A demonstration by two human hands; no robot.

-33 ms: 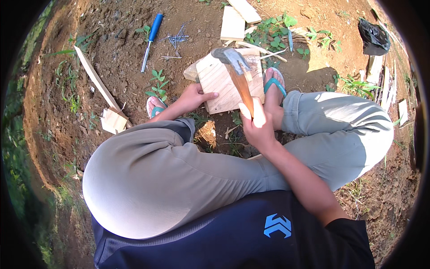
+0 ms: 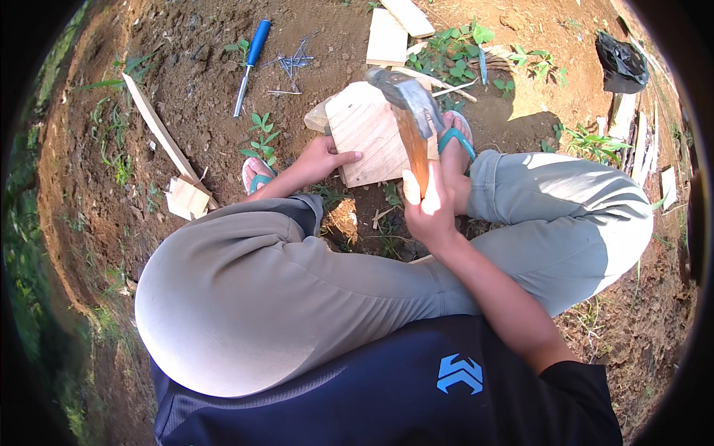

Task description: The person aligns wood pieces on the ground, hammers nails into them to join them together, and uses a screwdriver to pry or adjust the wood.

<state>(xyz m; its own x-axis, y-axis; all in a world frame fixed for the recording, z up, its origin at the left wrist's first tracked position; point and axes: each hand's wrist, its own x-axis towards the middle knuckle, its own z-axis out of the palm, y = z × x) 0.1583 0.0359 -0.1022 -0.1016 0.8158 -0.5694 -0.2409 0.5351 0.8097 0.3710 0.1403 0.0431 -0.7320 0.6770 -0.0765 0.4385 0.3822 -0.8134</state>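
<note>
My right hand (image 2: 431,212) is wrapped round the wooden handle of a claw hammer (image 2: 416,141). The hammer's grey metal head is raised in front of the right part of a pale wooden board (image 2: 364,134) and hides some of it. At the board's left edge, my left hand (image 2: 320,161) grips it, thumb on top and fingers mostly out of sight at the side. The board lies between my feet, in teal flip-flops. Another wood piece (image 2: 318,117) sticks out beyond its far left edge.
A blue-handled chisel (image 2: 253,59) and several loose nails (image 2: 292,63) lie on the soil at the far left. Pale offcuts (image 2: 387,39) lie beyond the board. A long wood strip (image 2: 163,134) is at the left, a black plastic bag (image 2: 620,63) at the far right.
The hammer's head has swung a little to the right, and the handle stands more upright. My left hand and the board have hardly moved.
</note>
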